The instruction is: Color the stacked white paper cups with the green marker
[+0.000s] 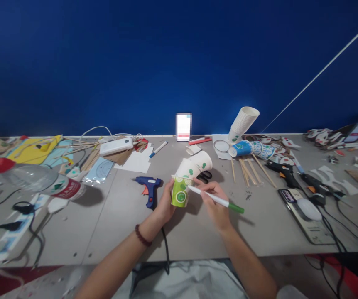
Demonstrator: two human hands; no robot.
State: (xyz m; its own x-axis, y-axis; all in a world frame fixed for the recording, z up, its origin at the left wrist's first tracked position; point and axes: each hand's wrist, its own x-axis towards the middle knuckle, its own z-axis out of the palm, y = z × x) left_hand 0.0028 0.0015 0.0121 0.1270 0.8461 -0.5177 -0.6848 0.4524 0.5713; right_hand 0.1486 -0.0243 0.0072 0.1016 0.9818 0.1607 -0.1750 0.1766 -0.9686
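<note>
My left hand (165, 202) is closed around the side of a paper cup (180, 194) coloured green, with a darker round green mark on its front. The rim of the cup faces up. My right hand (215, 204) grips a white marker (218, 199) with a green end, and the tip is at the cup's right side. Just behind lie white paper cups (201, 159) with green spots. Black scissors handles (204, 177) show partly beneath them. To the left of my left hand rests a blue glue gun (149, 189).
A phone (183, 127) stands against the blue wall. On the right are a tilted stack of cups (244, 121), a blue cup (241, 148), wooden sticks, black glue guns and a phone (306, 216). A plastic bottle (42, 180) and power strip (23, 228) lie left.
</note>
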